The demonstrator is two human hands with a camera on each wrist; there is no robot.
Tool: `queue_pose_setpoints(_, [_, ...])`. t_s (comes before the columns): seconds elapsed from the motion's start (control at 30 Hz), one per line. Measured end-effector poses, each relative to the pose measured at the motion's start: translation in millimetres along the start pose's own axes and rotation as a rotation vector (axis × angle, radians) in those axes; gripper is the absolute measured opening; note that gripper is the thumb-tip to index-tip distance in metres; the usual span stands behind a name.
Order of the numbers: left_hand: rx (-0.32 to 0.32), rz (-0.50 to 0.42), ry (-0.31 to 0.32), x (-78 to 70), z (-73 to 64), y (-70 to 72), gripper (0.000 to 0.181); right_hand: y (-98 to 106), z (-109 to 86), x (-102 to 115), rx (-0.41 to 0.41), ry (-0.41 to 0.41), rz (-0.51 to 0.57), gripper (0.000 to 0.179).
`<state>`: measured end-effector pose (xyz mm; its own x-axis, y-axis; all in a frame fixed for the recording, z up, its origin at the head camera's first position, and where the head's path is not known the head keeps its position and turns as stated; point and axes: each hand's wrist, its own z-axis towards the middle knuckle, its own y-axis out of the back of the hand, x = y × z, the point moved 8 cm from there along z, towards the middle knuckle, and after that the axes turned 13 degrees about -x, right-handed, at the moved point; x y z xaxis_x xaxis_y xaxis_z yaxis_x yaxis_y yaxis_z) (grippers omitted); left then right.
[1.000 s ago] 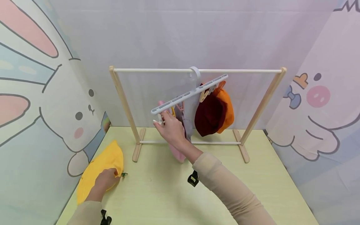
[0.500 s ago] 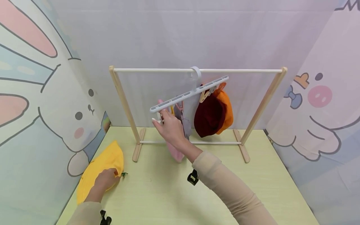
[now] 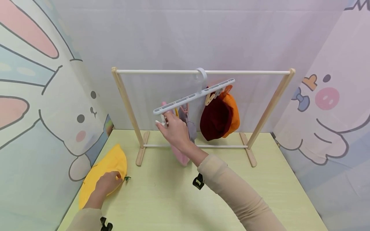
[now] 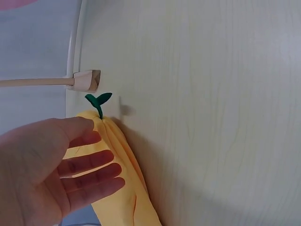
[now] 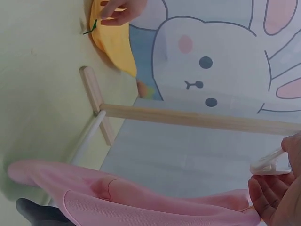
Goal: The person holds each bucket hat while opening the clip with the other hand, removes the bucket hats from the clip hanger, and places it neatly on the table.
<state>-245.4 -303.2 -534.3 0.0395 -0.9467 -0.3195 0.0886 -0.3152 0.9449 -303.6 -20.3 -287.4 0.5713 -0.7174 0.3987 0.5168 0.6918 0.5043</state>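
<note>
My right hand (image 3: 174,130) pinches a white clothespin (image 5: 267,165) under the left end of a pale hanger (image 3: 212,88). The hanger hangs tilted toward me from the rack's top rail (image 3: 245,72). Beside that hand, partly hidden by it, a pink hat (image 5: 141,200) and a grey hat (image 3: 192,130) hang down. On the hanger's right half, clips hold a dark red hat (image 3: 207,122) and an orange hat (image 3: 234,110). My left hand (image 3: 107,183), its fingers loosely bent, lies against a yellow hat (image 3: 111,158) with a green leaf stem (image 4: 99,101).
The rack's wooden posts (image 3: 127,99) stand on wooden feet (image 3: 248,150) on a pale yellow-green table (image 3: 225,199). A white lower bar (image 3: 222,146) joins them. Cloth walls with cartoon animals surround the table on the left, back and right.
The hanger's left end has shifted slightly left and up, along with my right hand on the clothespin. My left hand has barely moved beside the yellow hat.
</note>
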Motion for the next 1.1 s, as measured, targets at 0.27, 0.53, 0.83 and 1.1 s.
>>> queue_pose_setpoints(0.27, [-0.052,-0.011,-0.010,-8.2,1.7,16.4,0.015,0.0,0.8,-0.6,-0.006,0.001,-0.013,0.033])
queue_pose_setpoints(0.53, [-0.154,-0.012,-0.058,-22.7,3.0,37.8,0.016,1.7,0.3,-0.2,-0.015,0.002,-0.027,0.033])
queue_pose_setpoints(0.83, [-0.251,-0.079,-0.105,-43.8,3.0,62.2,0.017,2.5,-0.3,-1.4,-0.022,0.008,-0.010,0.033])
queue_pose_setpoints(1.1, [-0.314,-0.122,-0.143,-59.4,3.6,72.5,0.015,3.6,-1.2,-2.9,-0.042,0.014,0.035,0.034])
